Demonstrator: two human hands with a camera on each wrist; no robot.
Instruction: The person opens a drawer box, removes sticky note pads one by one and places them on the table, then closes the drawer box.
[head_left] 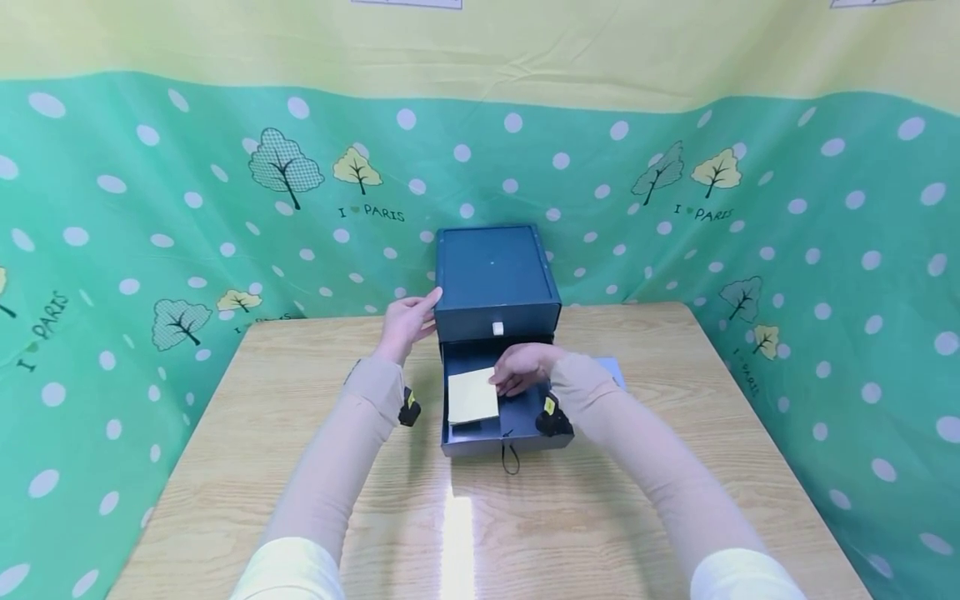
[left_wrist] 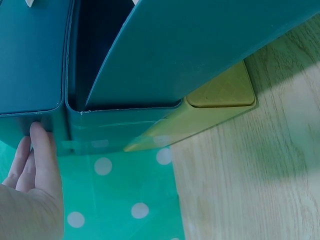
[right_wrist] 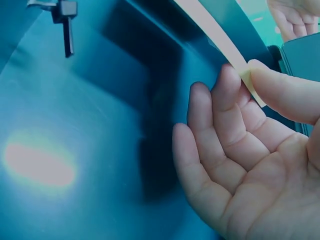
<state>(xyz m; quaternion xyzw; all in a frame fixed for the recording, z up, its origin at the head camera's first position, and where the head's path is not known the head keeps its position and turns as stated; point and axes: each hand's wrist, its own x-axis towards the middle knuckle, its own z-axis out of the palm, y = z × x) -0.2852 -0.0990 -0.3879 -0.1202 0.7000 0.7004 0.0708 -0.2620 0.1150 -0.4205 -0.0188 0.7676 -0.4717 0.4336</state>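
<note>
A dark blue drawer box [head_left: 495,267] stands at the back of the table, its lower drawer [head_left: 525,417] pulled out toward me. With straight fingers my left hand [head_left: 405,323] touches the box's left side; the left wrist view also has this hand [left_wrist: 37,175] against the box wall. My right hand [head_left: 523,367] is over the drawer and pinches a pale yellow notepad [head_left: 472,396] by its right edge. In the right wrist view the notepad [right_wrist: 215,27] appears edge-on between thumb and index finger of the right hand [right_wrist: 250,150]; the other fingers are loosely bent.
A black loop pull [head_left: 511,458] hangs from the drawer front, and a white tab [head_left: 498,328] sits on the upper drawer. Something light blue and flat [head_left: 611,368] lies right of the box, partly behind my arm. A green dotted curtain [head_left: 337,250] surrounds the wooden table [head_left: 315,367].
</note>
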